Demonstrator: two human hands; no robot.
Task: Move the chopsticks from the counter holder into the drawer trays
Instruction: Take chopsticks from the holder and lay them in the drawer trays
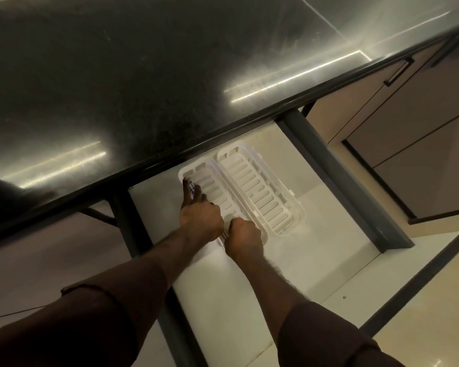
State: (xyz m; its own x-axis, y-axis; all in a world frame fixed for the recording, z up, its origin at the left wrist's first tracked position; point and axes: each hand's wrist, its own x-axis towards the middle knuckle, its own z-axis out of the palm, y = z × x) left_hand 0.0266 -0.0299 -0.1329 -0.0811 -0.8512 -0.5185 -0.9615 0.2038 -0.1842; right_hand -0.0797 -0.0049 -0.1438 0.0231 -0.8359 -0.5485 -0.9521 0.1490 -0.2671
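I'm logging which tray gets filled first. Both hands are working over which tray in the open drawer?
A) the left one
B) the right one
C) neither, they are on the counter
A: both the left hand and right hand sit over the left tray; the right tray lies untouched.

Scene is dim overall, with a warm cast. The glossy black stone countertop point(133, 83) carries 3 bright streaks of glare. The pale drawer floor point(316, 197) is the brightest zone. Straight edges bow near the frame borders from wide-angle distortion. Fine detail is soft and grainy.
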